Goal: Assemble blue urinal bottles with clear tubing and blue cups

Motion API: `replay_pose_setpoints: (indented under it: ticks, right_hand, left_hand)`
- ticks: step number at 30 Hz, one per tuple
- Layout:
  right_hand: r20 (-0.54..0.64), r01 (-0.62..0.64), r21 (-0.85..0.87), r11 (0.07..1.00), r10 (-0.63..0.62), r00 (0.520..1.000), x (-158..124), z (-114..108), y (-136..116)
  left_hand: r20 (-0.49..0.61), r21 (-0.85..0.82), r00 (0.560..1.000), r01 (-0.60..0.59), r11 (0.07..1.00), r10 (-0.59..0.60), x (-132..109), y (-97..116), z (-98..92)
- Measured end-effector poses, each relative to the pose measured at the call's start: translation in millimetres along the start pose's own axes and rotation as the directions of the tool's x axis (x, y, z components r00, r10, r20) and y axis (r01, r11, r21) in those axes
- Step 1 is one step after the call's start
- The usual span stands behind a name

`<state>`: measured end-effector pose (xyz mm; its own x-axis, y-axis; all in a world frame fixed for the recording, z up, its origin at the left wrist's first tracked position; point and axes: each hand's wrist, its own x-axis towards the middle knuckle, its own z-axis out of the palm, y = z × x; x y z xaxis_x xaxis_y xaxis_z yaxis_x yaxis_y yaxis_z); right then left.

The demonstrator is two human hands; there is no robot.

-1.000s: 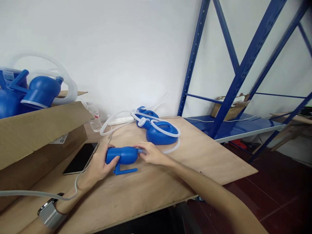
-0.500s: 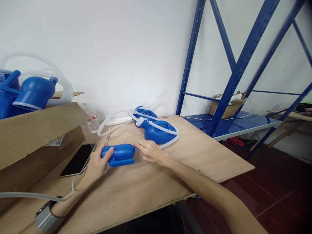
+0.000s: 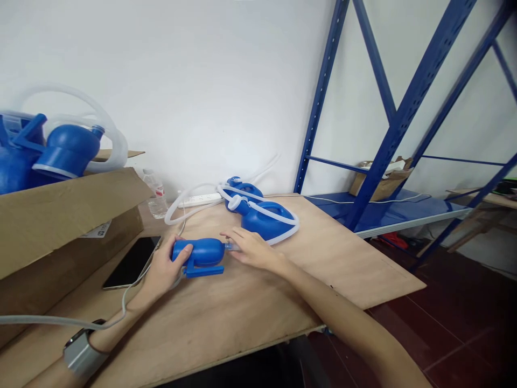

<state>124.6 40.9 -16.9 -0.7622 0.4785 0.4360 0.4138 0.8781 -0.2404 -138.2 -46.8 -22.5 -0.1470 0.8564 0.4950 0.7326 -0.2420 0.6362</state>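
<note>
1. A blue metal rack (image 3: 407,110) stands at the right, beside a bare-wood table (image 3: 258,318) set near a white wall.

2. An open carton (image 3: 64,215) at the table's left side holds more blue vessels and pale hose.

3. Two bare hands share the work at mid-table. The left hand (image 3: 163,267) is curled around the wide end of a blue container (image 3: 205,251), thumb on top. The right hand (image 3: 252,249) is partly open, its fingers gathered at the neck; how firmly they pinch cannot be told. Good handling here would likely mean a steady left hold without squeezing the wall, the neck in line with the right fingers, and force applied straight, not sideways.

4. The container lies on its side between the hands, its neck toward the right one. It is smooth, plain blue and rounded at the shoulder, with no damage showing from here; whether it rests on the wood is unclear.

5. Its straight blue handle (image 3: 204,271) runs along the side nearer the wearer.

6. Smallest is the clear neck piece (image 3: 228,246), partly hidden by fingers, its exact form too small to tell.
</note>
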Motion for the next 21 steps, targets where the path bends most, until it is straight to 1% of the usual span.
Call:
replay_pose_setpoints:
  ticks: [2, 3, 4, 6, 7, 8, 9, 10, 12, 14, 18, 21]
  right_hand:
    - [0.131, -0.097, 0.196, 0.976, 0.072, 0.989, 0, -8, 2]
    - [0.22, -0.145, 0.313, 0.939, 0.077, 0.972, 0, -11, 4]
    - [0.313, -0.203, 0.432, 0.879, 0.064, 0.947, 1, -14, 7]
    - [0.466, -0.359, 0.618, 0.7, 0.042, 0.884, 3, -14, 12]
    - [0.52, -0.437, 0.66, 0.611, 0.048, 0.853, 3, -13, 14]
    - [0.559, -0.5, 0.673, 0.545, 0.066, 0.826, 4, -10, 16]
    - [0.583, -0.542, 0.67, 0.508, 0.093, 0.807, 5, -7, 16]
    - [0.593, -0.566, 0.659, 0.495, 0.12, 0.796, 5, -3, 16]
    - [0.592, -0.58, 0.645, 0.497, 0.155, 0.791, 6, 5, 13]
    - [0.57, -0.58, 0.67, 0.463, 0.18, 0.802, 6, 12, 11]
    - [0.496, -0.535, 0.764, 0.361, 0.203, 0.845, 6, 19, 12]
    - [0.496, -0.527, 0.786, 0.323, 0.179, 0.85, 6, 19, 15]
  left_hand:
    - [-0.009, 0.022, 0.999, -0.049, 0.999, 0.049, -3, -1, -0.6]
    - [-0.004, 0.03, 0.996, -0.085, 0.996, 0.085, -5, -3, -0.9]
    - [0.007, 0.036, 0.992, -0.126, 0.991, 0.125, -6, -5, -1.1]
    - [0.024, 0.046, 0.981, -0.196, 0.98, 0.195, -9, -10, -1.3]
    - [0.025, 0.053, 0.975, -0.22, 0.974, 0.219, -10, -12, -1.5]
    - [0.025, 0.064, 0.972, -0.237, 0.969, 0.236, -10, -14, -1.7]
    - [0.024, 0.076, 0.969, -0.248, 0.966, 0.247, -10, -15, -2.0]
    - [0.026, 0.09, 0.966, -0.257, 0.962, 0.256, -10, -16, -2.4]
    - [0.037, 0.112, 0.961, -0.275, 0.955, 0.273, -9, -16, -3.3]
    - [0.043, 0.131, 0.954, -0.301, 0.944, 0.298, -9, -15, -3.9]
    - [0.052, 0.165, 0.939, -0.343, 0.925, 0.339, -9, -17, -3.5]
    - [0.052, 0.183, 0.94, -0.341, 0.922, 0.338, -9, -20, -2.7]
